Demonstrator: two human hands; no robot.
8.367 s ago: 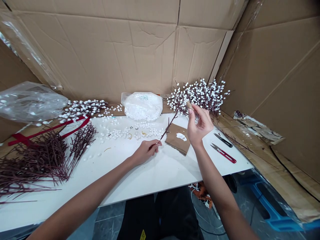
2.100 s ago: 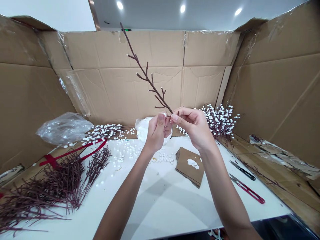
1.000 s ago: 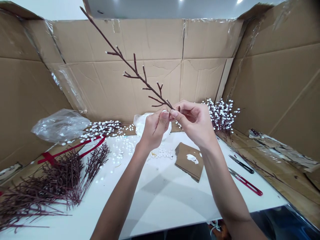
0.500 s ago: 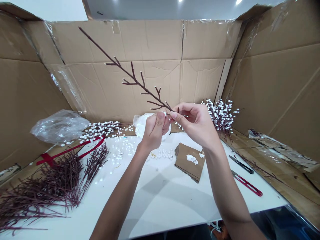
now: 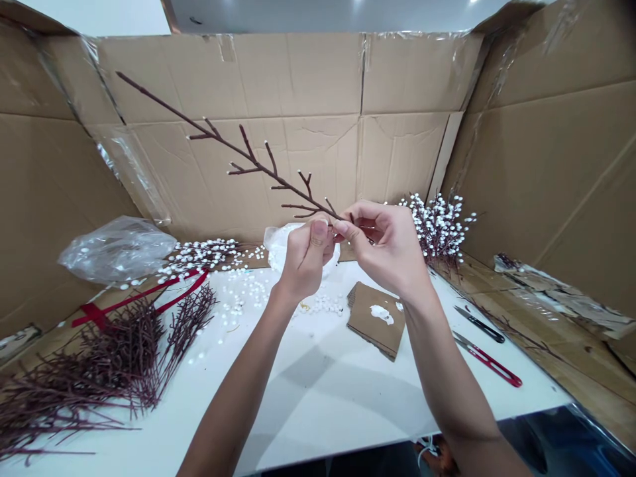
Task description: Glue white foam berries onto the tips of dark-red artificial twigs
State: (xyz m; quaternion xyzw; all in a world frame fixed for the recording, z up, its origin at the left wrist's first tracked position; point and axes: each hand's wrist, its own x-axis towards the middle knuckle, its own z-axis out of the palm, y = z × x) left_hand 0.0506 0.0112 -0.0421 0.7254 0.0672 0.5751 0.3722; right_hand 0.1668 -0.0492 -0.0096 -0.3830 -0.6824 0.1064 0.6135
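Note:
A bare brown branch [image 5: 278,177] with short forked twigs, several tipped white, slants up to the left. Its lower end is pinched between the thumb and fingers of my right hand [image 5: 390,248]. Close against it, my left hand [image 5: 305,258] is closed, thumb pressed on curled fingers at the branch's lower part; what lies in that pinch is hidden. Below the hands, loose white foam berries [image 5: 325,305] lie on the table [image 5: 318,397]. A piece of cardboard [image 5: 370,338] with a blob of white glue [image 5: 381,314] lies below my right hand.
Bundled bare brown stems [image 5: 114,358] with a red ribbon [image 5: 94,317] lie at left. Behind are a clear plastic bag [image 5: 119,248] and white-berried branches [image 5: 203,255]; more berried branches [image 5: 440,225] stand right. Black-handled snips [image 5: 481,326] and red snips [image 5: 491,363] lie right. Cardboard walls [image 5: 298,79] surround the table.
The branch has tilted lower, its far tip swinging left and down. Both hands stay together in nearly the same place, still closed.

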